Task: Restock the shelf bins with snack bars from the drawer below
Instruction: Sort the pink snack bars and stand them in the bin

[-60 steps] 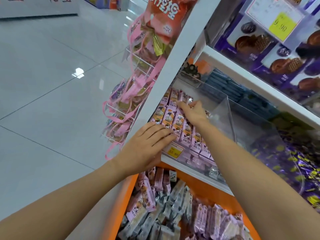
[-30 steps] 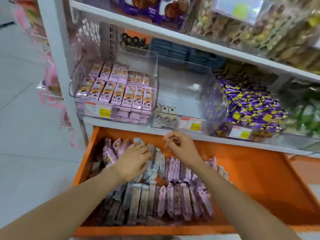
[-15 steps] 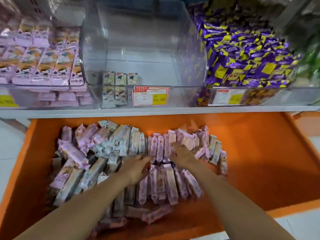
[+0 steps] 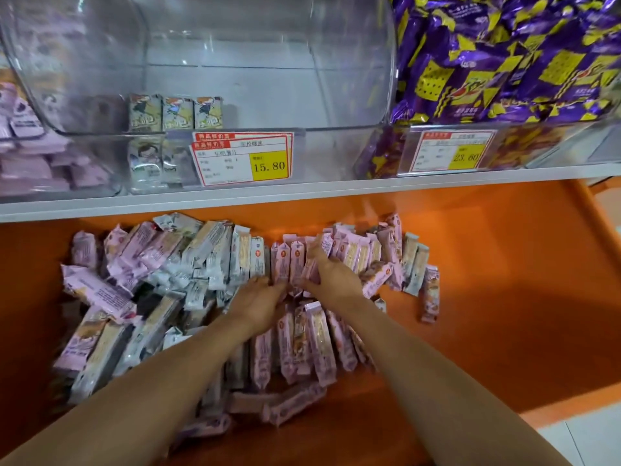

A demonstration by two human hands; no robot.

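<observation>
The orange drawer (image 4: 504,297) is pulled out below the shelf and holds a heap of pink snack bars (image 4: 289,260) mixed with pale blue-white ones (image 4: 215,250). Both my hands are down in the pile. My left hand (image 4: 258,304) grips the near ends of a row of pink bars, fingertips tucked under them. My right hand (image 4: 331,274) curls its fingers over the same row from the right. Above, the clear middle bin (image 4: 268,95) holds only a few small packs (image 4: 176,112) at its front left.
The white shelf edge (image 4: 302,193) overhangs the back of the drawer. A 15.80 price tag (image 4: 242,159) hangs on the middle bin. The left bin holds pink packs (image 4: 30,163); the right bin is heaped with purple-yellow packs (image 4: 504,62). Right half of the drawer shows bare orange floor.
My hands left the pink bin on the shelf, dropped into the drawer and closed in on a row of pink bars. The view has moved closer and lower.
</observation>
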